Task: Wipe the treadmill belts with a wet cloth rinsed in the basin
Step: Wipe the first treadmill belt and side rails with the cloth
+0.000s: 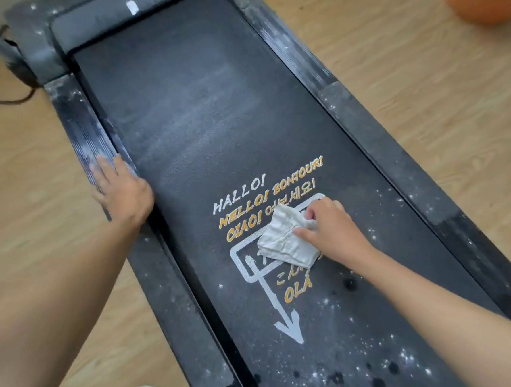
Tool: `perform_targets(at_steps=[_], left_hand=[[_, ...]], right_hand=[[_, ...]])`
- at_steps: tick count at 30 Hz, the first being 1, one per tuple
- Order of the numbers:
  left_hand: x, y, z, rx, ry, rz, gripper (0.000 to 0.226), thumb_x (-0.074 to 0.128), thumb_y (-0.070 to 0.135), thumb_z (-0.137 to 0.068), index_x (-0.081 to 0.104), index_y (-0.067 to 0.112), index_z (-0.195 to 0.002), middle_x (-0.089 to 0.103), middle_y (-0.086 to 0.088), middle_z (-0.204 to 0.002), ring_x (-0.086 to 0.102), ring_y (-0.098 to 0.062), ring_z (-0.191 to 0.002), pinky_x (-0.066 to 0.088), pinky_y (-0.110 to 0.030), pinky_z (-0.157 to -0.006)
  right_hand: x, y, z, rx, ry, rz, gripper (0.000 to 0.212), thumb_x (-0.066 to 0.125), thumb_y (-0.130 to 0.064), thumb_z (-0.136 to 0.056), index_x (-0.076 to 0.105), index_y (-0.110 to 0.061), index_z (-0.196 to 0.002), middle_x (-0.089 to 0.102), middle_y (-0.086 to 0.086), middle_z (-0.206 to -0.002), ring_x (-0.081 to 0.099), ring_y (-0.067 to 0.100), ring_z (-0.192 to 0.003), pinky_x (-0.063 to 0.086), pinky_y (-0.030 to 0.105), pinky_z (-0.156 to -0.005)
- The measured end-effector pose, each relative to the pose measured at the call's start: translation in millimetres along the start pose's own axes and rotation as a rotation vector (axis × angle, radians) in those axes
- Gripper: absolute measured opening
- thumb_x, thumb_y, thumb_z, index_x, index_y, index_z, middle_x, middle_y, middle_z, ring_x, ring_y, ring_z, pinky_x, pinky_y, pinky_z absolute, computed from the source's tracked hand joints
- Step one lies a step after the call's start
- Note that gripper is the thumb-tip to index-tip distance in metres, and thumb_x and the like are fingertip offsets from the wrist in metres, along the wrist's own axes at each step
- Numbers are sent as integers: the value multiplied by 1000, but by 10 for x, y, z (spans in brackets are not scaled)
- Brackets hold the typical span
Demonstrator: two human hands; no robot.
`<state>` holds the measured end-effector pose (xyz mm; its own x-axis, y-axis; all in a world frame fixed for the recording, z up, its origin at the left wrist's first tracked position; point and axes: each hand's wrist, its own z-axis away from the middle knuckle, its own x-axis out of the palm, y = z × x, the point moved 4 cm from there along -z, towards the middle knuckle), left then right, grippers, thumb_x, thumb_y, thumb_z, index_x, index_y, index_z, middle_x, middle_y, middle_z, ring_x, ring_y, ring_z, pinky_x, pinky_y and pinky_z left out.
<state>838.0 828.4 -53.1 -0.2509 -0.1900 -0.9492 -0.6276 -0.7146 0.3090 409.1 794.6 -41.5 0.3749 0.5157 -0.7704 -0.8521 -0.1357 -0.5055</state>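
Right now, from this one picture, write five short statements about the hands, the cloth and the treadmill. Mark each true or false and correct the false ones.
1. The right hand holds a white cloth on the treadmill belt. True.
2. The left hand grips a second cloth. False: it rests flat on the side rail and holds nothing.
3. The cloth covers part of the printed lettering. True.
4. The belt nearest the person is spotless. False: white specks and dark spots show there.
5. The treadmill stands on grey carpet. False: the floor looks like light wood.
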Motion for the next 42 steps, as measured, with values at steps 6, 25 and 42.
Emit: perform_targets(at_steps=[6, 25, 42], left_hand=[[-26, 1483, 1955, 626, -359, 585, 26, 61, 4, -99, 68, 21, -117, 65, 12, -119, 61, -12, -115, 50, -38, -99], [-26, 1889, 2427, 445, -689, 744, 28, 76, 14, -95, 80, 38, -107, 76, 26, -109, 72, 1, -103, 57, -23, -91], [-245, 1914, 2365, 339, -793, 907, 33, 98, 19, -66, 66, 12, -75, 67, 4, -76, 63, -7, -69, 48, -18, -60]], right_hand=[[-347, -61, 191, 56, 75, -367, 27, 70, -41, -96, 49, -26, -87, 63, 0, -69, 47, 15, -60, 37, 33, -56], [-440, 80, 562, 254, 150, -1343, 35, 75, 0, -93, 70, -14, -124, 77, 17, -112, 77, 34, -102, 61, 44, -96], [-462, -236, 676, 176, 71, -1242, 22, 80, -20, -91, 72, -3, -104, 75, 11, -86, 71, 21, -77, 62, 33, -73]])
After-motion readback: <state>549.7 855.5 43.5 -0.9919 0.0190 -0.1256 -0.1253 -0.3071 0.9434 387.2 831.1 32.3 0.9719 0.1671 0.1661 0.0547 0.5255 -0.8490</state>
